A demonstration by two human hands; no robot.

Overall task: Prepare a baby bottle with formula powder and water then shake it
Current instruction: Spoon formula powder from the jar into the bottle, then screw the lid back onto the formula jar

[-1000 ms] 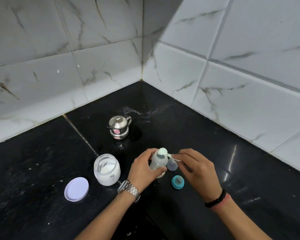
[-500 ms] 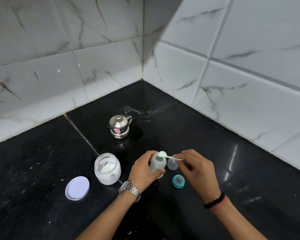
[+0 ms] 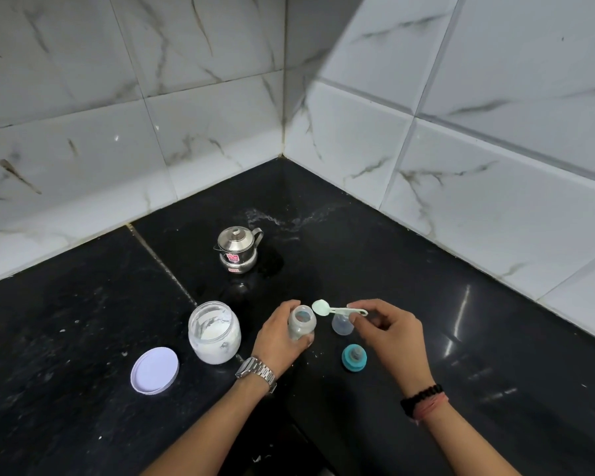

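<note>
We are looking down at a black stone counter (image 3: 83, 321) set in a tiled corner, and both hands are busy near the middle of it. The left hand (image 3: 279, 341) is wrapping its fingers around the baby bottle (image 3: 301, 326), which is standing upright on the counter with its mouth open to us. The right hand (image 3: 389, 333) is pinching the handle of a pale green scoop (image 3: 327, 308), whose bowl is hanging just beside the bottle's rim, to its right, not over the opening. Whether any powder is sitting in the bowl, we cannot tell.

Just under the scoop handle, a clear cap (image 3: 341, 325) is standing on the counter, and nearer to us the teal nipple ring (image 3: 354, 356) is lying apart from the bottle. Left of the bottle, the open powder jar (image 3: 214, 333) is showing white powder inside, with its white lid (image 3: 155, 370) lying flat beside it. Farther back, a small steel pot (image 3: 237, 249) with its lid on is standing alone. A metal watch (image 3: 256, 371) is sitting on the left wrist, dark and red bands (image 3: 423, 400) on the right.
</note>
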